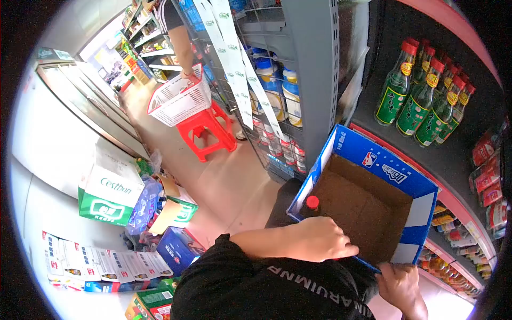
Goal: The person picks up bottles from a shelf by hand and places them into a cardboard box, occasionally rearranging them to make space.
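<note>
Presently, view: head camera, looking down past a black sleeve.
Left hand [319, 240]: grip closed, fingers curled over the near rim of the blue carton [373, 157]. Whether it also clasps the bottle just beside it cannot be told.
Right hand [401, 285]: grip closed on the carton's lower corner, bearing it from beneath.
Carton, place: held between both hands at chest level, close before the shelf [384, 138], tilted with its open top toward the camera.
Carton, look: blue printed card outside, plain brown inside, flaps up, white panel on one inner wall.
Contents: one red-capped bottle [312, 203], dark-bodied, upright in the near corner. The rest of the brown floor shows bare.
Progress, as judged: carton all but emptied, a single bottle to go.
Shelf stock: green bottles [421, 98] with red caps and yellow neck labels, in close rows; red packets further along.
Aisle: another person [178, 37] with a hand at a white basket [178, 101] set on a red stool [208, 130].
Floor [229, 181]: a Cestbon box [109, 194] and other cartons, well apart from the hands.
</note>
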### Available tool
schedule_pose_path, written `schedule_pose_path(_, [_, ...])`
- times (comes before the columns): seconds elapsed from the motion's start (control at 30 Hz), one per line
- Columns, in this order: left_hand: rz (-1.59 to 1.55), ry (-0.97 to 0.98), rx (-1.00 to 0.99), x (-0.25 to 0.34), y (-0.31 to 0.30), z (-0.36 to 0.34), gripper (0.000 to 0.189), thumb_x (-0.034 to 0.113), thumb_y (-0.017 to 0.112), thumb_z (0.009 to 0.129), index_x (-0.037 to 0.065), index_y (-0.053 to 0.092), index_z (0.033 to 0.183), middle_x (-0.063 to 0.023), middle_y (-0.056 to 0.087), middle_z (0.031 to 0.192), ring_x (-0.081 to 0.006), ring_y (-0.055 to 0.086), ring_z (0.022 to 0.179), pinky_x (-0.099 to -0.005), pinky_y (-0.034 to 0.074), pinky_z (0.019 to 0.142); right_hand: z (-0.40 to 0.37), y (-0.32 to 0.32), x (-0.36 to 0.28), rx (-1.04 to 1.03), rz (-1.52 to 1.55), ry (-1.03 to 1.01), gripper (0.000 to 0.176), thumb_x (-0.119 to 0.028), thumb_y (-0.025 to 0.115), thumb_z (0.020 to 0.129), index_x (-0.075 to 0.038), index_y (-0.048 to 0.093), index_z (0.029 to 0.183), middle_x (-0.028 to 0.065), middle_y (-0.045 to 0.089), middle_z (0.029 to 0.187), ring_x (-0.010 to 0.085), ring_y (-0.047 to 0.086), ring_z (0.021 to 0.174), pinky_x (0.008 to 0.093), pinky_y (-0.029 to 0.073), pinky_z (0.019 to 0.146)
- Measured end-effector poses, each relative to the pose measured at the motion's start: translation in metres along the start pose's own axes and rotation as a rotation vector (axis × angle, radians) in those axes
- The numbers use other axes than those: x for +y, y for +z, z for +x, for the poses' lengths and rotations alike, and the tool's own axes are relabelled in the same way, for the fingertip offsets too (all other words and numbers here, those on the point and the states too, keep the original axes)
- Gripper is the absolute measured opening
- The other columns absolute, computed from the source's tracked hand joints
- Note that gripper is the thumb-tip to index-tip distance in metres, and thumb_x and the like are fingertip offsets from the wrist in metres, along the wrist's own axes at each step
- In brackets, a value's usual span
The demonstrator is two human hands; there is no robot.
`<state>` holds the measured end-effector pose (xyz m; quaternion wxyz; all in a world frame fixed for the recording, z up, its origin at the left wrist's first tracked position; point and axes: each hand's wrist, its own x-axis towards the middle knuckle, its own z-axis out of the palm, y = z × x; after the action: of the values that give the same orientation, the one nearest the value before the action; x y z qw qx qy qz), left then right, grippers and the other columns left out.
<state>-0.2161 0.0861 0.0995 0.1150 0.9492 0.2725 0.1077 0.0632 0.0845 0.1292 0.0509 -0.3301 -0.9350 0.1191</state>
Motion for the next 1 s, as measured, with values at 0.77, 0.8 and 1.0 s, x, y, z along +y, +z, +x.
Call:
schedule_pose_path(0.77, [-0.135,-0.095,-0.155,-0.001,0.006,0.018,0.033,0.012,0.05,0.082,0.007,0.058,0.114,-0.0098,0.064,0.085,-0.027,0.065,0.081,-0.0378,0.052,0.07,0.011,-0.013,0.029,0.055,0.221,-0.112,0.029,-0.024,0.066,0.08,-0.005,0.06,0.1,0.0113,0.063,0.083,0.0291,0.064,0.07,0.0392,0.052,0.059])
schedule_pose_path(0.8, [-0.137,-0.104,-0.113,0.0,0.007,0.018,0.033,0.011,0.05,0.082,0.008,0.059,0.114,-0.0096,0.064,0.086,-0.0267,0.065,0.083,-0.0377,0.052,0.071,0.023,-0.025,0.036,0.189,0.157,-0.065,0.028,-0.022,0.067,0.079,-0.005,0.06,0.1,0.0117,0.062,0.085,0.0297,0.063,0.074,0.0398,0.052,0.061])
schedule_pose_path(1.0, [-0.066,-0.08,-0.088,-0.002,0.008,0.02,0.034,0.013,0.052,0.083,0.016,0.061,0.115,-0.0055,0.068,0.095,-0.0211,0.067,0.082,-0.0338,0.055,0.064,0.121,-0.105,0.076,0.939,-0.274,-0.006,0.023,-0.009,0.063,0.079,-0.003,0.058,0.101,0.0155,0.058,0.094,0.0317,0.06,0.083,0.0408,0.05,0.071])
